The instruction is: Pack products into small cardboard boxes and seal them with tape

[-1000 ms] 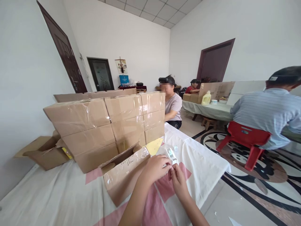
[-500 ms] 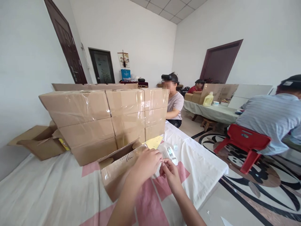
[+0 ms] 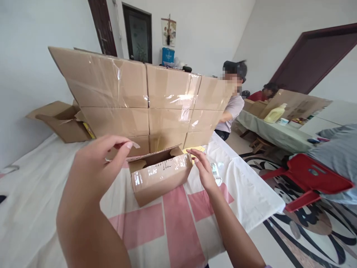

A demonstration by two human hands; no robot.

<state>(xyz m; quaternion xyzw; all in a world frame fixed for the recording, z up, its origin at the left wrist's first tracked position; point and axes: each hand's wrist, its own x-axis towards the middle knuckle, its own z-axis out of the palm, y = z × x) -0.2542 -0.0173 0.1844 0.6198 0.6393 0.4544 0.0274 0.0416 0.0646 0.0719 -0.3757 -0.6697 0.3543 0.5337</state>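
Observation:
My left hand [image 3: 97, 163] is raised close to the camera, left of a small open cardboard box [image 3: 160, 176]. Its thumb and fingers pinch together, with a small clear scrap [image 3: 135, 144] at their tips. My right hand [image 3: 203, 169] is stretched out with its fingers apart, just beside the right end of that box and holding nothing. The box lies on a white and pink tablecloth [image 3: 178, 223], flaps up, its side covered in shiny tape.
A wall of taped cardboard boxes [image 3: 145, 100] stands behind the small box. An open carton [image 3: 60, 121] lies far left. A small white device [image 3: 216, 173] and a yellow sheet [image 3: 195, 150] lie by my right hand. A person [image 3: 234, 108] sits beyond; a red chair [image 3: 312, 175] stands right.
My hands were together over the small white device; they have parted. The left hand rose up and leftward, the right one moved to the box's end. The view has tilted down and closer.

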